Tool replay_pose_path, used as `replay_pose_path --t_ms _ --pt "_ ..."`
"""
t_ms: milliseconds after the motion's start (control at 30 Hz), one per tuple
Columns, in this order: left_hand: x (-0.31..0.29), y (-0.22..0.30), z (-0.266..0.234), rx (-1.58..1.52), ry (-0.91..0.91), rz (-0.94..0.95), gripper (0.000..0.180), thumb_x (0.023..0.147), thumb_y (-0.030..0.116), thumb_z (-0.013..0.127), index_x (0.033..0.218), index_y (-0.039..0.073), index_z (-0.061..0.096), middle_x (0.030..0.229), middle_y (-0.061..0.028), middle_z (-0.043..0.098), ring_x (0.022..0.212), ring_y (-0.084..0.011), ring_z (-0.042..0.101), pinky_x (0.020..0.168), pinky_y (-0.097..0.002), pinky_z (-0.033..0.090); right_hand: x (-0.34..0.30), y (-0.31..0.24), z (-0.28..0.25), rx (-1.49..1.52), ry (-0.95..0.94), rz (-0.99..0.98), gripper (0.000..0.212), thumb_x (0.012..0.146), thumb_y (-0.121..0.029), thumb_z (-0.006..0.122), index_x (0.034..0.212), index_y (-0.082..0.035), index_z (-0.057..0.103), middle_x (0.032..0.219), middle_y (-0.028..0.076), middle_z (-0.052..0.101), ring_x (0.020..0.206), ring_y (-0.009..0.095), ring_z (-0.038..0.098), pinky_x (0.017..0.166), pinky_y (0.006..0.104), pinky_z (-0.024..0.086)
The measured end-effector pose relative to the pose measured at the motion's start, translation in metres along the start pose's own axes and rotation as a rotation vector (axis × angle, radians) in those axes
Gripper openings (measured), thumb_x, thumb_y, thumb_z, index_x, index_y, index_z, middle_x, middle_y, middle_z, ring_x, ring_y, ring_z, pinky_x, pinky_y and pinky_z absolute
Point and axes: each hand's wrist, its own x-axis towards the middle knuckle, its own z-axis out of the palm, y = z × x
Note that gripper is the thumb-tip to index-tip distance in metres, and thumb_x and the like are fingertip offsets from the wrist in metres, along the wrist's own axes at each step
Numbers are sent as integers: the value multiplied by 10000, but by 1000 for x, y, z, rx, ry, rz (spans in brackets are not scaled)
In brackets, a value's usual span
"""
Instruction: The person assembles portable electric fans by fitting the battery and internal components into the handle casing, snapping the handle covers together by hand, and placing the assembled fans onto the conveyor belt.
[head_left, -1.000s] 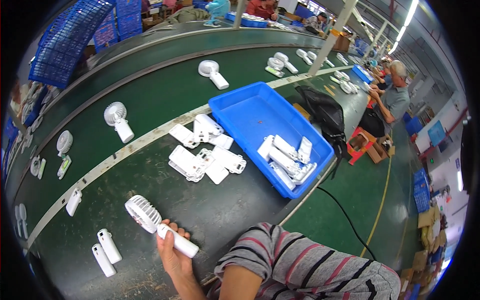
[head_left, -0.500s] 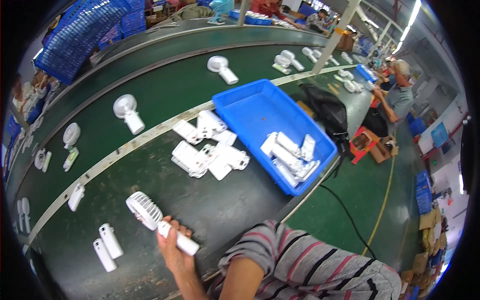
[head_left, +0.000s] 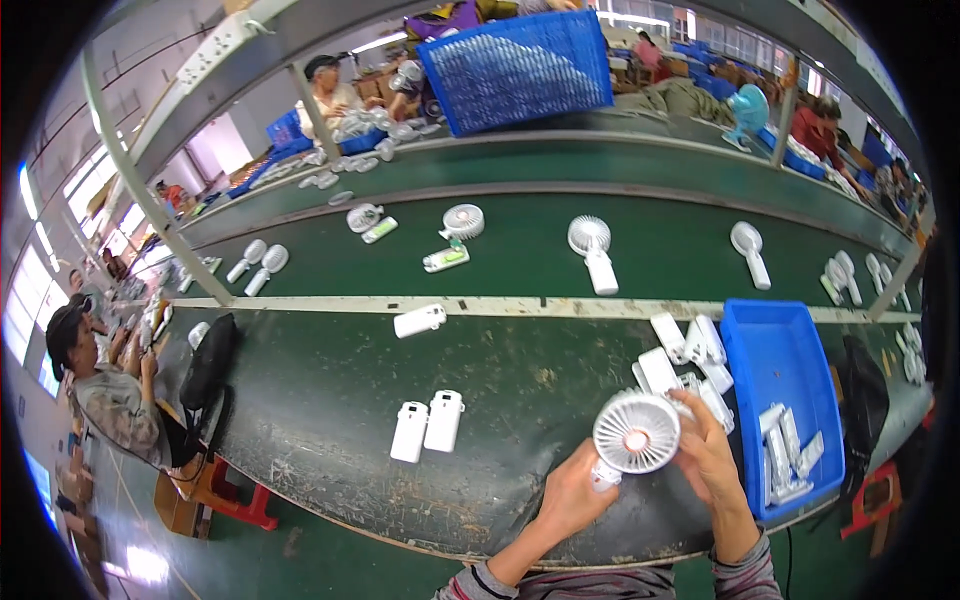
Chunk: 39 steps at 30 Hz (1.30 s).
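A white handheld fan (head_left: 637, 440) is held up over the near edge of the dark work table, its round grille facing up toward me. My left hand (head_left: 574, 494) is closed around the handle just below the grille and hides most of it. My right hand (head_left: 711, 452) grips the right rim of the fan head with curled fingers. Behind it lies a pile of white handle casings (head_left: 660, 372), partly covered by the fan and fingers. Two more white casings (head_left: 443, 420) lie side by side to the left, and a single casing (head_left: 419, 320) rests farther back.
A blue tray (head_left: 737, 400) with several white parts stands at the right, a black bag (head_left: 866, 400) beyond it. Across a pale rail (head_left: 520, 304), fans (head_left: 598, 262) lie along the green belt (head_left: 520, 220). A co-worker (head_left: 115, 390) sits at far left beside a dark bag (head_left: 208, 360).
My view has swung left, so the tray now appears at the right. The fan, earlier in one visible hand with its handle showing, is now between both hands, grille toward me.
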Motion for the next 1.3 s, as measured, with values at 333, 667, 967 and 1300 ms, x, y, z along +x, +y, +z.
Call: replay_pose_path --t_ms 333,667,967,1300 --pt "4 6 7 355 -97 126 503 614 48 703 1060 67 470 962 -82 477 891 -277 563 684 -380 486 10 37 -25 -40 -25 2 558 619 108 729 1129 56 507 1017 113 617 893 181 622 794 301 522" --pt "1 -7 17 454 33 -4 409 683 138 689 1034 64 493 855 -121 597 747 -337 615 600 -439 475 4 40 -21 -403 94 -253 585 546 -100 840 1042 32 559 922 108 662 825 137 626 762 269 495" --pt "9 -7 12 380 -55 -87 400 717 195 695 1043 69 500 896 -136 635 787 -342 630 620 -438 491 14 39 -19 -467 86 -254 542 589 -57 814 1054 16 544 944 94 649 856 133 621 773 270 495" --pt "2 -3 20 267 -5 16 560 665 213 782 1124 70 497 950 -116 640 823 -298 640 673 -375 514 13 50 -33 161 23 -79 619 623 142 701 1183 31 462 1060 123 591 938 199 613 827 320 523"
